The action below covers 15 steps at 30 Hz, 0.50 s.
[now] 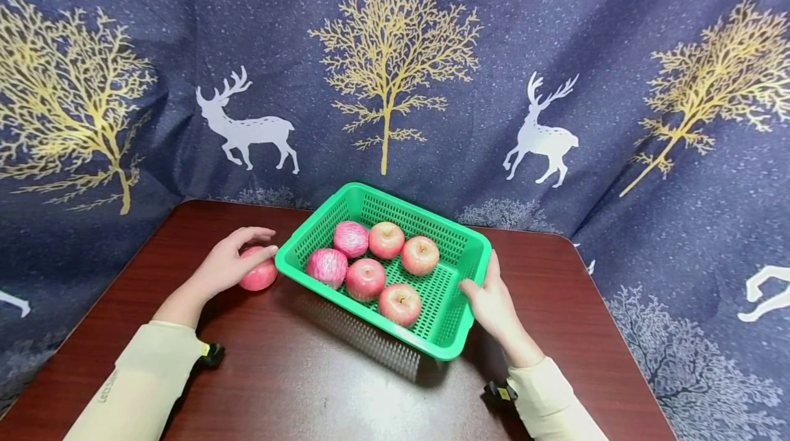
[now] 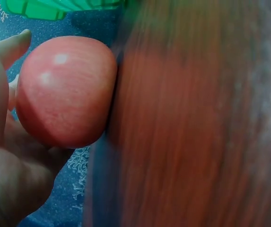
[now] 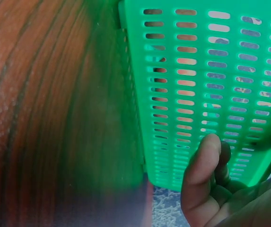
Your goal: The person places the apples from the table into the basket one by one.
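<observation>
A green plastic basket (image 1: pixel 459 339) with slotted walls holds several red apples (image 1: pixel 365 279). At its right end, my right hand (image 1: pixel 496 305) grips the rim, thumb over the inside and fingers outside. The right wrist view shows bent fingers (image 3: pixel 202 172) against the slotted wall. Left of the basket, a single red apple (image 1: pixel 258 278) rests on the table. My left hand (image 1: pixel 227 264) reaches around that apple, partly covering it from above. In the left wrist view the thumb stands apart from the apple (image 2: pixel 66 92), while other fingers are partly hidden behind it.
The dark red-brown wooden table (image 1: pixel 271 372) has rounded far corners. Behind it hangs a blue cloth (image 1: pixel 432 153) printed with gold trees and white deer. Black bands with small devices sit at both wrists.
</observation>
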### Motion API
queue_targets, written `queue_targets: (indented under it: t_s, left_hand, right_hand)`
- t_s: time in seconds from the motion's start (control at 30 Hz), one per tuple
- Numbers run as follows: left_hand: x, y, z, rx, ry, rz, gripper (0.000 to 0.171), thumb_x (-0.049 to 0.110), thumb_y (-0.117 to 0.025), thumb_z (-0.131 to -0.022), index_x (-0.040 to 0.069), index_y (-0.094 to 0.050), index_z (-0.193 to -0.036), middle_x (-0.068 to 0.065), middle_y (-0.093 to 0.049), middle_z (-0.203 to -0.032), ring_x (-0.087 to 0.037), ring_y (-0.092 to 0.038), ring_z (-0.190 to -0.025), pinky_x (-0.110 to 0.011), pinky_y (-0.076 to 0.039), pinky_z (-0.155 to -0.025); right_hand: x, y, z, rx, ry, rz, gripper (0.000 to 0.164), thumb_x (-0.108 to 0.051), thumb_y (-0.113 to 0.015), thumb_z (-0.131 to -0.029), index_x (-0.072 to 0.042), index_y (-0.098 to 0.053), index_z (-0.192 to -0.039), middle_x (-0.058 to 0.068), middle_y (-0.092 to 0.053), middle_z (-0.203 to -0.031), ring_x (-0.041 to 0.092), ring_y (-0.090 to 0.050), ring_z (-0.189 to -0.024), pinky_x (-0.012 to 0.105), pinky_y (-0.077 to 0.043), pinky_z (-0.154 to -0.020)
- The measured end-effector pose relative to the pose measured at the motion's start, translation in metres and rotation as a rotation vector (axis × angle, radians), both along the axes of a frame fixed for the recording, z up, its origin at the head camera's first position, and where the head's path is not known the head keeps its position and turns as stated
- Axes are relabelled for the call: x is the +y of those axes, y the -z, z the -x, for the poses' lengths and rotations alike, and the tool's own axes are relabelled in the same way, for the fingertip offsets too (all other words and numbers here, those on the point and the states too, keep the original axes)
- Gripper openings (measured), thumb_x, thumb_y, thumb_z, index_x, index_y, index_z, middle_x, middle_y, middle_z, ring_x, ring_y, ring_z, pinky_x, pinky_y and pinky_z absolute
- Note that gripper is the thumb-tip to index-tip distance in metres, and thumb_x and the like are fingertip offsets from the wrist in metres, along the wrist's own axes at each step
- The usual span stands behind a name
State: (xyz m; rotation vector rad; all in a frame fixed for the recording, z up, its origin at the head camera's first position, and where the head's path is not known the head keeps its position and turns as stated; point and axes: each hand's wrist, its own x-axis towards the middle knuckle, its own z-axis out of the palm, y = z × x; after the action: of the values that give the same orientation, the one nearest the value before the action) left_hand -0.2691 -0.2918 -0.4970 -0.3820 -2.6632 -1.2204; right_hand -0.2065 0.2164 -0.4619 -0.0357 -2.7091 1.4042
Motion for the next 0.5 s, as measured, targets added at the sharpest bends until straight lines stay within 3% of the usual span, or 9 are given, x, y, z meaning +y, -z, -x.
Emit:
queue_targets:
  t_s: [0.5]
  left_hand:
    - [0.0004, -0.0015, -0.0014, -0.047, 0.05, 0.061, 0.048, 0.049, -0.068, -0.09, 0.022, -0.061, -0.128, -0.002, -0.058, -0.128, -0.023, -0.048, -0.122, -0.052, -0.042, -0.095]
  right_hand:
    - [-0.0005, -0.0012, -0.0005, 0.005, 0.0, -0.007, 0.093, -0.019, -0.058, -0.088, -0.018, 0.002, -0.158, 0.023, -0.057, -0.125, 0.029, -0.061, -0.102, 0.042, -0.051, -0.081]
